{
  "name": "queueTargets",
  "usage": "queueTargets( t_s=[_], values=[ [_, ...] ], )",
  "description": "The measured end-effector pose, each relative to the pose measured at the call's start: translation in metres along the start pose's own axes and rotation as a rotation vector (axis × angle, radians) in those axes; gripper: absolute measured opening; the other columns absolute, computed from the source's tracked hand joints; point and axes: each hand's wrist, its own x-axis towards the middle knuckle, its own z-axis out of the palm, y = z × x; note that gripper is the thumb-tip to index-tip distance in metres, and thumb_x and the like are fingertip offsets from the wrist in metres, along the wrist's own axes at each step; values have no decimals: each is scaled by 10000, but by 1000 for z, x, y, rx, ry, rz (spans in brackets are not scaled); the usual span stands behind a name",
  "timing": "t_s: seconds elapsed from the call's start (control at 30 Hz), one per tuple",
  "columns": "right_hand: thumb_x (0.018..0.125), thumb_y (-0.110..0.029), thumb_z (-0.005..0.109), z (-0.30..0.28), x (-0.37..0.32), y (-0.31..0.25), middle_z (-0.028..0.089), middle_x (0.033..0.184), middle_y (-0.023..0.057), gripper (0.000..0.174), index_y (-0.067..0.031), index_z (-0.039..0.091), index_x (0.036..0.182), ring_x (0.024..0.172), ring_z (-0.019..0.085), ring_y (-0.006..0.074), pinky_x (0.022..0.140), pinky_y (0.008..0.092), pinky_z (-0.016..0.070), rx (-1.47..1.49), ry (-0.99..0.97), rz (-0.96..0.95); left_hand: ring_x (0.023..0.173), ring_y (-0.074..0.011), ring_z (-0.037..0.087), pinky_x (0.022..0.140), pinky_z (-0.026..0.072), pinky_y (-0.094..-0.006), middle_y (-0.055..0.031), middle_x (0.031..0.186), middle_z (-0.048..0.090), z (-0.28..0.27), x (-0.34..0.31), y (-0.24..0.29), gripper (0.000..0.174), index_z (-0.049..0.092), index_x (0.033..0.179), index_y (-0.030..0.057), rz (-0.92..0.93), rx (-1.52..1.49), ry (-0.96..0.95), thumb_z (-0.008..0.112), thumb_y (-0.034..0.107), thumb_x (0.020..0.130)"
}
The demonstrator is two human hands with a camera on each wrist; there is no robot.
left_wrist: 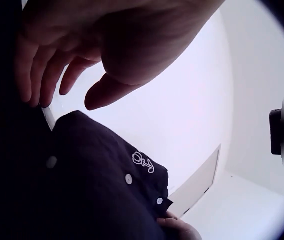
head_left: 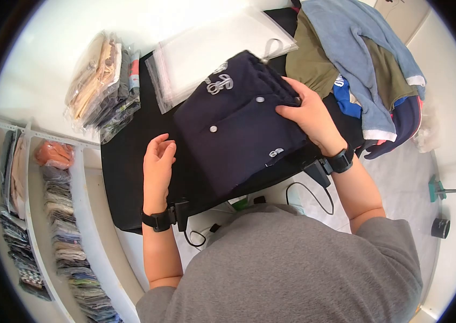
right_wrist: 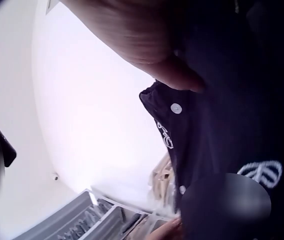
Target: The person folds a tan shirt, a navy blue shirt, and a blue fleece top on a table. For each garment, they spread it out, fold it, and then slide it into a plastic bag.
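Note:
A folded navy shirt (head_left: 239, 145) with white buttons and white flower embroidery is tilted over the black table. My right hand (head_left: 311, 116) grips its upper right edge, thumb on the front face and fingers hidden behind the cloth. In the right wrist view the thumb of the right hand (right_wrist: 132, 40) presses on the dark fabric (right_wrist: 207, 130). Left of the shirt, my left hand (head_left: 158, 161) hovers with loosely bent fingers and holds nothing. The left wrist view shows a gap between the left hand (left_wrist: 117, 45) and the shirt (left_wrist: 102, 175).
Clear plastic bags (head_left: 222, 48) lie flat at the back of the black table (head_left: 125, 177). Bagged clothes (head_left: 104, 81) are stacked at the back left. Loose garments (head_left: 368, 64) pile up at the right. Shelves (head_left: 34, 199) with packed clothes stand on the left.

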Motion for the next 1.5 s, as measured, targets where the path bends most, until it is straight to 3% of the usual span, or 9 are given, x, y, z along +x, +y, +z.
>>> queueTargets(
  t_s=[0.17,0.27,0.8,0.9,1.03,1.17,1.23,1.3,1.5],
  values=[
    [737,-52,644,-10,-10,35,558,1178,189,595,4,434,1290,1092,544,263,916,336,436,-568,141,125,915,-172,580,783,488,-295,-128,1044,593,19,2,-11,529,438,1266,-59,-156,-50,-110,585,283,890],
    [723,-94,663,3,-26,28,512,1219,188,579,-35,468,1264,1135,473,367,974,408,383,-876,274,-338,925,-174,576,790,487,-297,-120,1043,592,27,3,-9,553,433,1261,-78,-167,-120,-102,590,300,889],
    [741,-155,678,35,-56,38,521,1179,116,374,-104,600,1104,1088,480,301,936,413,374,-988,-90,-409,983,-210,585,852,479,-335,-93,1103,597,73,18,23,384,534,1155,15,-139,-723,-248,618,22,780],
    [719,-138,681,32,-45,26,538,1038,124,313,-63,602,1012,995,504,316,900,406,396,-874,-171,-456,916,-209,619,802,504,-319,-124,1055,620,61,-4,62,387,534,1135,-18,55,-610,-287,600,-23,754],
    [729,-164,676,38,-22,-7,569,1052,165,358,-17,582,1041,1001,531,349,887,412,413,-883,-160,-687,914,-317,625,800,486,-333,-157,1037,633,36,-23,106,489,592,1102,11,1023,314,-389,691,11,623],
    [811,-148,634,34,2,-8,548,1216,146,447,-10,515,1219,1119,527,251,964,350,411,-609,-272,-568,1009,-290,596,849,474,-361,-93,1068,637,21,-26,114,476,620,1089,89,1228,606,-405,660,9,621],
    [853,-116,578,26,9,12,556,1215,127,406,1,499,1234,1092,547,245,954,339,424,-828,-288,-880,1067,-276,574,892,457,-384,-72,1092,631,16,-26,99,469,627,1082,111,1242,684,-410,644,0,627],
    [866,24,470,22,2,26,531,1249,121,399,4,465,1264,1132,532,207,951,330,433,287,-268,338,1175,-272,498,986,376,-456,-51,1165,600,15,-23,63,470,624,1077,118,1160,848,-487,616,-35,633],
    [918,-64,407,-16,-16,54,552,1188,78,381,-40,414,1298,1064,557,183,933,345,445,557,-162,361,1328,-284,325,1073,238,-535,-61,1335,476,10,-39,-1,573,568,1183,124,871,850,-638,553,-89,651]
  ],
)
